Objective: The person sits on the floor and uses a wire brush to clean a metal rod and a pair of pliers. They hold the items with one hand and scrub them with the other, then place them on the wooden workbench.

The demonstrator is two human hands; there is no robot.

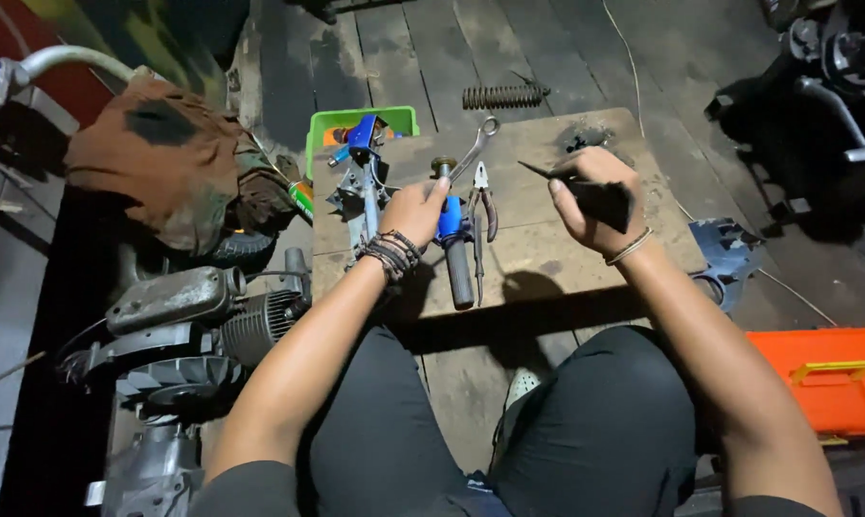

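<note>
— What did my left hand (415, 209) have?
— A blue-collared handlebar grip (455, 251), lying lengthwise on the board, dark rubber end toward me.
— And my right hand (591, 199)?
— It gripped a black pointed tool (586, 191), tip aimed left.

Quick count of what was out there: two hands, the left one (415, 209) on one blue-and-black handlebar grip (453, 244) and the right one (591, 196) around one dark pointed tool (586, 191). On the one wooden surface (547, 254) there was one combination wrench (475, 146), one pair of pliers (483, 199) and one blue-topped metal part (364, 172). One green plastic bin (356, 123) sat at the far edge, one coil spring (502, 96) lay on the floor planks beyond it, one orange toolbox (825, 378) was off to the right, one small engine (188, 335) to the left, and one brown rag (164, 158) was draped above that. Wrist stuff: a stack of dark bracelets (391, 254), too bunched to count, and one thin bangle (630, 247).
</note>
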